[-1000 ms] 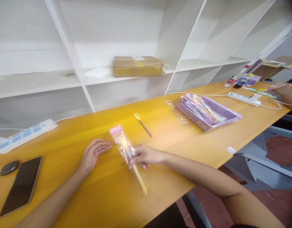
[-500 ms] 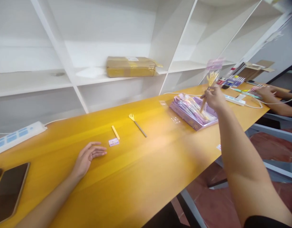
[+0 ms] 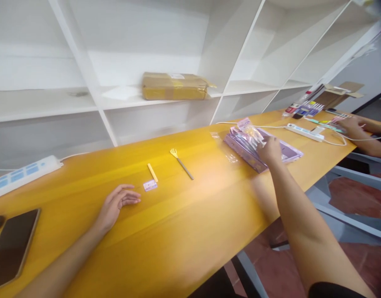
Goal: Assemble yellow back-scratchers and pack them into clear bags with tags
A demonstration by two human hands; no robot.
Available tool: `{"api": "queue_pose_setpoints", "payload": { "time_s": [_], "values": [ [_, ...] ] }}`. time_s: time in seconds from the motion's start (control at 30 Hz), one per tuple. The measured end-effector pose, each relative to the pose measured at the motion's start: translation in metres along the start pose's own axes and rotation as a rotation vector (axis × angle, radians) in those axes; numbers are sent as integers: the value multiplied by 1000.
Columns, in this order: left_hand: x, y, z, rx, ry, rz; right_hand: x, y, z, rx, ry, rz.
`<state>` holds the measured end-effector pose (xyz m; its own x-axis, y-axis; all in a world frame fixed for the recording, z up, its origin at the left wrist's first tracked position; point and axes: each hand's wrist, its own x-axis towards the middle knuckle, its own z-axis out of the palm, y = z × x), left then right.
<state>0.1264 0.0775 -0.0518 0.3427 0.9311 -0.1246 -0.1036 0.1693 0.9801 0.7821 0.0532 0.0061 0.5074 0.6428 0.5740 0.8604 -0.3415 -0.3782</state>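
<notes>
One hand, the left hand [image 3: 114, 207], is being rested on the table [image 3: 178, 231], left of the purple box [image 3: 241, 156]; its fingers are being held loosely bent, gripping nothing. By a sweep of that arm, the small card [image 3: 150, 185] and yellow stick [image 3: 152, 172], left of the box, could be getting knocked aside; likewise the scratcher [image 3: 185, 169], closer to the box. Inside the box, clear packets [image 3: 248, 131] are being reached by the right hand [image 3: 271, 150]. If film is being snagged, packets could be getting dragged over the rim or creased.

Left of the box, the phone [image 3: 15, 248] is being cut off by the picture's edge. Whether anything is being pinched by the right fingers cannot be told; their tips are being obscured. Beyond the box, whatever is being handled by another person's hands [image 3: 350, 123] is being blurred.
</notes>
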Motion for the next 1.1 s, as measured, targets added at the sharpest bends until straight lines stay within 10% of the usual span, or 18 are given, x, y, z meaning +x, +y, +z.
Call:
{"api": "queue_pose_setpoints", "payload": {
  "time_s": [0.3,0.53,0.77,1.1],
  "values": [
    [-4,3,4,13,-15,8,20,-135,-1,98,-102,-173],
    [-5,0,4,54,-13,4,-68,-280,39,-252,-642,-402],
    [-5,-5,2,73,-34,8,-109,-307,101,-302,-916,-400],
    [-7,-2,3,163,-65,18,-152,-364,92,51,-924,-527]
  ]
}}
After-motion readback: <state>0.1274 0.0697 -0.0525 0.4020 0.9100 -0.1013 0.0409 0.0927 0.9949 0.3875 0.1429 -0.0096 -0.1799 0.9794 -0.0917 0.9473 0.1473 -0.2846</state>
